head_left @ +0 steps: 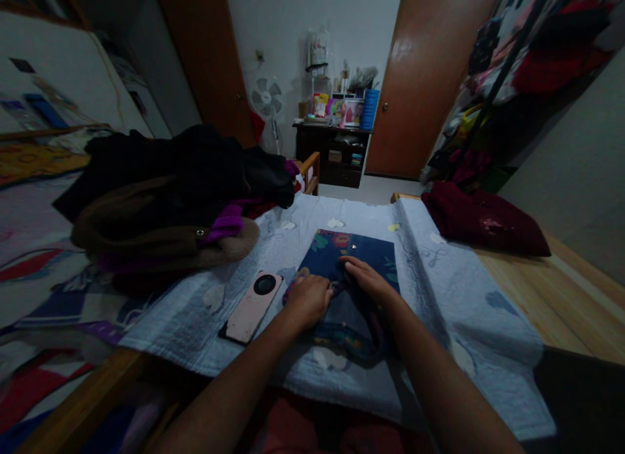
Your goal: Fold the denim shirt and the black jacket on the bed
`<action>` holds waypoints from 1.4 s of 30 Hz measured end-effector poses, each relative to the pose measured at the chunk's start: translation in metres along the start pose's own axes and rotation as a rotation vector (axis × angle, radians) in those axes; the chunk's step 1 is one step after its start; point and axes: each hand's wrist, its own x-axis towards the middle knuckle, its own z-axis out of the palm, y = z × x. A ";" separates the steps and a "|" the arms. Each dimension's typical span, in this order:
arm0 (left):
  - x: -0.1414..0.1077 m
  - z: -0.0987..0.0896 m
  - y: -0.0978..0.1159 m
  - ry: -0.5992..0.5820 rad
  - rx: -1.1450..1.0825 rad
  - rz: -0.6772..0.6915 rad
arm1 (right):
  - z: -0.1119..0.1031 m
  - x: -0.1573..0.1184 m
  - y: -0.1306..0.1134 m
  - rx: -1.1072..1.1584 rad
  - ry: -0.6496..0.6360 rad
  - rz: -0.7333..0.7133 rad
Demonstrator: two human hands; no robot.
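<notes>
The garment looks partly folded, its near end loose, with left hand and right hand on it, though I can't tell if either grips.

The dark blue fabric garment with a multicoloured floral pattern lies folded into a roughly rectangular shape on a pale blue patterned cloth, its far part flat, its near part loosely bunched and curved.
</notes>
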 end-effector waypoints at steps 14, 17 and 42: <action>0.039 0.053 0.010 -0.092 -0.012 0.272 | -0.003 0.052 0.053 -0.463 0.136 -0.048; 0.038 0.054 0.007 -0.093 -0.029 0.290 | -0.004 0.058 0.060 -0.544 0.119 0.001; 0.033 0.065 0.010 0.003 0.027 0.247 | -0.032 0.089 0.097 -0.424 0.102 -0.015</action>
